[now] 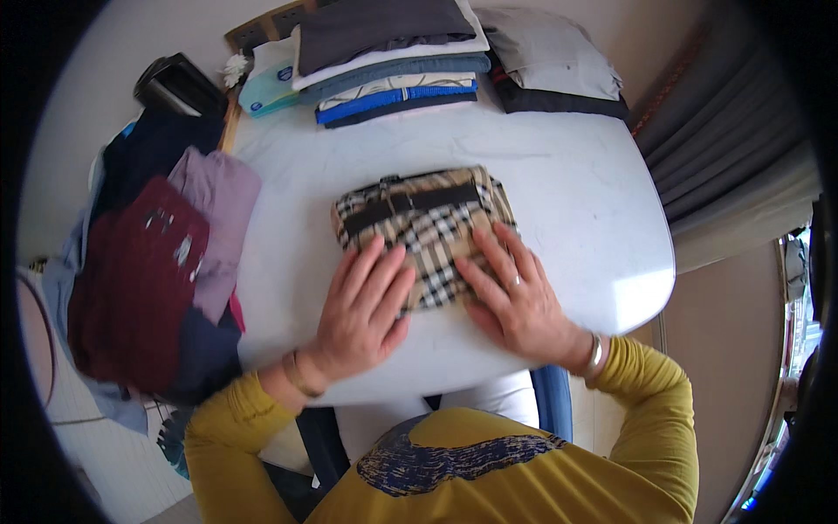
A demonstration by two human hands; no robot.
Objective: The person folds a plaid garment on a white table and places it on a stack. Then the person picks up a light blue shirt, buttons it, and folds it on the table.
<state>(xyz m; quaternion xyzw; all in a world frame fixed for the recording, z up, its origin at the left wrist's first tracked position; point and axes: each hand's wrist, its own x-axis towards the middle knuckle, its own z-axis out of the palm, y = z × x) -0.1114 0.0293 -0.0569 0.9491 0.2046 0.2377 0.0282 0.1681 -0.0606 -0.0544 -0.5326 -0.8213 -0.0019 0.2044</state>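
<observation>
A folded garment in beige, black and white plaid (435, 239) lies on the white table, with a dark band across its upper part. My left hand (366, 301) rests on its lower left side, palm down, the fingers extended and a bracelet at the wrist. On the lower right part, my right hand (514, 288) lies flat with spread fingertips, wearing a ring and a metal bracelet. Neither hand grips the cloth. Parts of the garment's lower edge are hidden under my hands.
Folded clothes (399, 72) form a stack at the table's far side. Grey and black folded clothes (556, 65) sit to its right. Loose clothing, including a maroon garment (141, 288), is heaped at the left edge. A dark curtain (727, 137) hangs at the right.
</observation>
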